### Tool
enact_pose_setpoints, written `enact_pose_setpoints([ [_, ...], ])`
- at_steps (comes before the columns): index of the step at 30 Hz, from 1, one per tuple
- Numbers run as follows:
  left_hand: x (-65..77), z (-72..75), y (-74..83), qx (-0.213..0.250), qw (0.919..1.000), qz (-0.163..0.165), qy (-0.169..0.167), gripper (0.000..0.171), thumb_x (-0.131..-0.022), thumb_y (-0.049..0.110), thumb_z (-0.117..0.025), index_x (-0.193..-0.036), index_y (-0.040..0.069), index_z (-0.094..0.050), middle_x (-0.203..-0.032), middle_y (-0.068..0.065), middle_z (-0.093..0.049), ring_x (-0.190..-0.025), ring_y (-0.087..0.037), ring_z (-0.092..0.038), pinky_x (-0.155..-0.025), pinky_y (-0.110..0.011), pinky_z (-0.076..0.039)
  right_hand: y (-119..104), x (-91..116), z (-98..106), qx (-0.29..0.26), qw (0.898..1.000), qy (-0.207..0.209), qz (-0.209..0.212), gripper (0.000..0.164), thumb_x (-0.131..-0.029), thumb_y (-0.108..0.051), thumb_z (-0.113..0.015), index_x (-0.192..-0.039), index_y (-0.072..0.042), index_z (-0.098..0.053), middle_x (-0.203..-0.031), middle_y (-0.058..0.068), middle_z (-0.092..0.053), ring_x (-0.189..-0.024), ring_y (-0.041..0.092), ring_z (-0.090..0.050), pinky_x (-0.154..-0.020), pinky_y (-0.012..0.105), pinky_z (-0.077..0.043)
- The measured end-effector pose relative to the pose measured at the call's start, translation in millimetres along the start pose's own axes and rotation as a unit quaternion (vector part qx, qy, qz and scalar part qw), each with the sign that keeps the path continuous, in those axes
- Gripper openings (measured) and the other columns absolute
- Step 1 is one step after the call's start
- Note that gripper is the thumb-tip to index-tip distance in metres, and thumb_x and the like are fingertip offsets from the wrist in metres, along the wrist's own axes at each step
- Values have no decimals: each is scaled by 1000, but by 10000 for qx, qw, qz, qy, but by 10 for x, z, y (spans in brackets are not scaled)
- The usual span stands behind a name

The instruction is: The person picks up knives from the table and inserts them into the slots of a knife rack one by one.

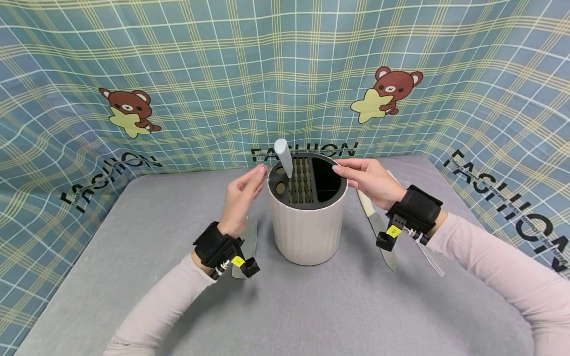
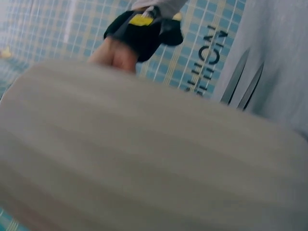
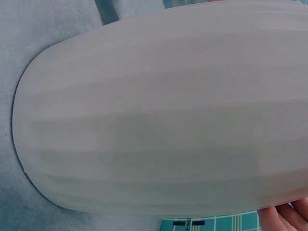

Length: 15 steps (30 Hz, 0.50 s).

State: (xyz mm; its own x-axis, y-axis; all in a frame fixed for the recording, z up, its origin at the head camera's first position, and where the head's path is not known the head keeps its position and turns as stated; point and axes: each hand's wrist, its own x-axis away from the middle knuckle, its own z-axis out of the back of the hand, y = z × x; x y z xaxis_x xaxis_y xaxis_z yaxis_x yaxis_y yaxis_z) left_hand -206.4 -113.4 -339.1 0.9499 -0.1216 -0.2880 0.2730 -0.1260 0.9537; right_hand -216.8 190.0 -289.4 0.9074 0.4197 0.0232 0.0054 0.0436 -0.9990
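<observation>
A round, ribbed off-white knife holder (image 1: 308, 232) stands upright on the grey cloth, its black slotted top facing up. From one slot on the left rises a pale grey handle (image 1: 283, 154), leaning slightly. My right hand (image 1: 376, 183) grips the rim, thumb on top and fingers against the outer wall; some of those fingers (image 3: 281, 219) show at the corner of the right wrist view. Beside the left rim is my left hand (image 1: 240, 200), fingers loosely bent and holding nothing, fingertips right at the edge. The holder's wall fills most of both wrist views.
A broad flat blade (image 1: 250, 242) lies left of the holder, partly behind my left wrist. On the right lie a cream-handled knife (image 1: 382, 236) and a second blade (image 1: 433, 258), partly under my right wrist. A checked curtain (image 1: 213, 64) encloses the back and sides.
</observation>
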Motion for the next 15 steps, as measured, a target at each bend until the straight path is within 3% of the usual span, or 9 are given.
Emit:
enact_pose_setpoints([
  [1, 61, -33, 198, -113, 9997, 178, 87, 57, -101, 35, -54, -145, 1, -43, -148, -16, -44, -137, -22, -43, -116, -29, -38, 0, -2, -1, 4, 10000, 6, 6, 58, -101, -21, -56, -146, 7, -35, -156, 17, -29, -144, 26, -30, -121, 35, -29],
  [4, 0, 45, 279, -335, 9978, 521, 232, 56, -103, 34, -50, -146, 1, -40, -148, -17, -45, -137, -22, -44, -116, -28, -38, 2, -6, -2, 15, 10000, 38, 16, 57, -101, -21, -56, -146, 8, -35, -156, 18, -30, -143, 26, -31, -120, 34, -31],
  [9, -170, 232, 192, -963, 9895, 990, 434, 61, -101, 41, -52, -148, 5, -39, -150, -13, -43, -138, -21, -42, -115, -28, -38, 0, -6, -3, 19, 10000, 52, 22, 56, -101, -20, -55, -146, 8, -35, -155, 18, -30, -143, 27, -31, -120, 33, -32],
  [13, -290, 378, 76, -1736, 9745, 1374, 370, 62, -100, 40, -53, -149, 4, -38, -151, -14, -40, -139, -26, -39, -116, -33, -37, -1, -4, 0, 14, 10000, 58, 19, 55, -101, -19, -55, -146, 8, -35, -155, 19, -31, -143, 27, -31, -120, 33, -32],
  [15, -344, 455, 2, -2233, 9632, 1469, 283, 62, -100, 38, -54, -148, 2, -37, -151, -17, -40, -138, -29, -39, -115, -36, -38, 0, -4, 0, 26, 10000, 68, 25, 55, -102, -19, -54, -146, 8, -35, -155, 19, -31, -143, 27, -31, -119, 33, -33],
])
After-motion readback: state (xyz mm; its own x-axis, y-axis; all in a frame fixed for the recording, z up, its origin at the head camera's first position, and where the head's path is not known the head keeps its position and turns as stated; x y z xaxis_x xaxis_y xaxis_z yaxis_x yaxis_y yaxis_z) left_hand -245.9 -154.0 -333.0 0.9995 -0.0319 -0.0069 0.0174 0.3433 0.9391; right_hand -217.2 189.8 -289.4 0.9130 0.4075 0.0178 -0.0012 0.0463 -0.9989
